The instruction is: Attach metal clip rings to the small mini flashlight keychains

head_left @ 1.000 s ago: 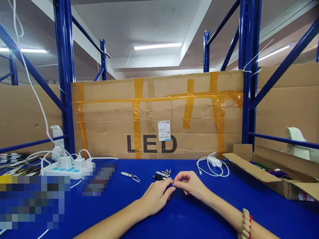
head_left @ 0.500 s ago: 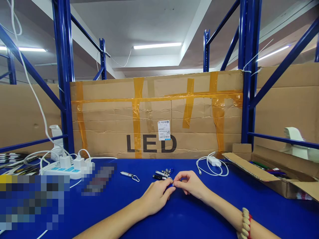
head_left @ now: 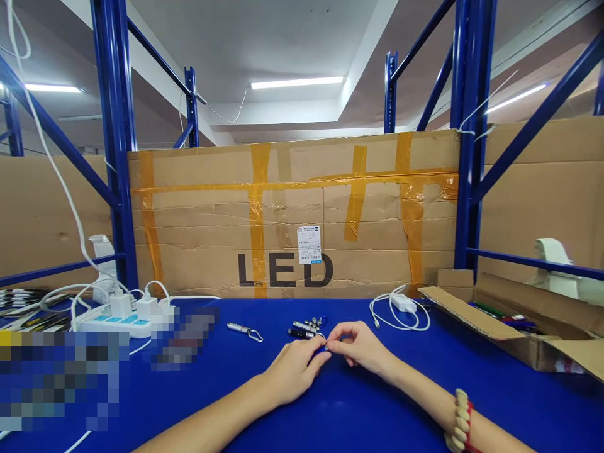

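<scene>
My left hand (head_left: pixel 298 371) and my right hand (head_left: pixel 362 350) meet at the middle of the blue table, fingertips pinched together. Between them is a tiny shiny metal piece (head_left: pixel 326 347), mostly hidden and too small to name. Just beyond my left fingers lie a black, pen-like tube (head_left: pixel 298 333) and a silver tube (head_left: pixel 306 326). Several small round silver pieces (head_left: pixel 314 322) sit behind these, beside a small blue loop (head_left: pixel 324 320). Farther left, a slim silver keychain flashlight (head_left: pixel 238 328) with a carabiner clip lies by itself.
A white cable with an adapter (head_left: pixel 404 303) lies coiled at the back right. An open cardboard box (head_left: pixel 531 352) holding pens stands at the right. At left are a power strip (head_left: pixel 116 324) with plugs and some blurred-out items. A large cardboard sheet (head_left: pixel 212 233) closes off the back.
The whole view has shifted slightly. Both hands keep their pinch at the same spot, and the objects on the table stay in place.
</scene>
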The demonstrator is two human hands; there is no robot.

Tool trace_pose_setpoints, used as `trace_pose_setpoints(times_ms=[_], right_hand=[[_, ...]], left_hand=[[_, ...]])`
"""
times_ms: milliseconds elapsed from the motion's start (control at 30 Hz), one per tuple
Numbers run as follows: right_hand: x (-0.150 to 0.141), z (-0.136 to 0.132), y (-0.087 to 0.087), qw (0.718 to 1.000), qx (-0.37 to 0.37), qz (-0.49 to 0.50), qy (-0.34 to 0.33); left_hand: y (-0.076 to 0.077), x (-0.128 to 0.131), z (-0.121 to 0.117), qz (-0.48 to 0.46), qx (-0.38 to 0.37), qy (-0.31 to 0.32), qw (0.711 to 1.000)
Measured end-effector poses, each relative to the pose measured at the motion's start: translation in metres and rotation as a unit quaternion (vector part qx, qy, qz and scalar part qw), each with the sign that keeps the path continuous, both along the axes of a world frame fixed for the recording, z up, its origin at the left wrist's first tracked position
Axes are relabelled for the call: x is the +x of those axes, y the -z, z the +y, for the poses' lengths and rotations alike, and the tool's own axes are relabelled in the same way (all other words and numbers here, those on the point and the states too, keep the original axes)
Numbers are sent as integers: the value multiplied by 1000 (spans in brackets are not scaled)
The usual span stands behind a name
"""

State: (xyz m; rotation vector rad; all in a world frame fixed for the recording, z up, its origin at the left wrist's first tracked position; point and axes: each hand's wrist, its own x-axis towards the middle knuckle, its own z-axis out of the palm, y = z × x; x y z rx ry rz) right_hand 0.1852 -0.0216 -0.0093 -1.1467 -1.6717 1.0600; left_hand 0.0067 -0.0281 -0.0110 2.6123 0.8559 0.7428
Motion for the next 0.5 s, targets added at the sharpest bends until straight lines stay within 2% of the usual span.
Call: trace_pose_setpoints(times_ms=[500], right_hand=[[-1, -4, -3, 1000, -16, 13, -1]], left_hand=[[2, 1, 3, -4, -1, 7, 1000]])
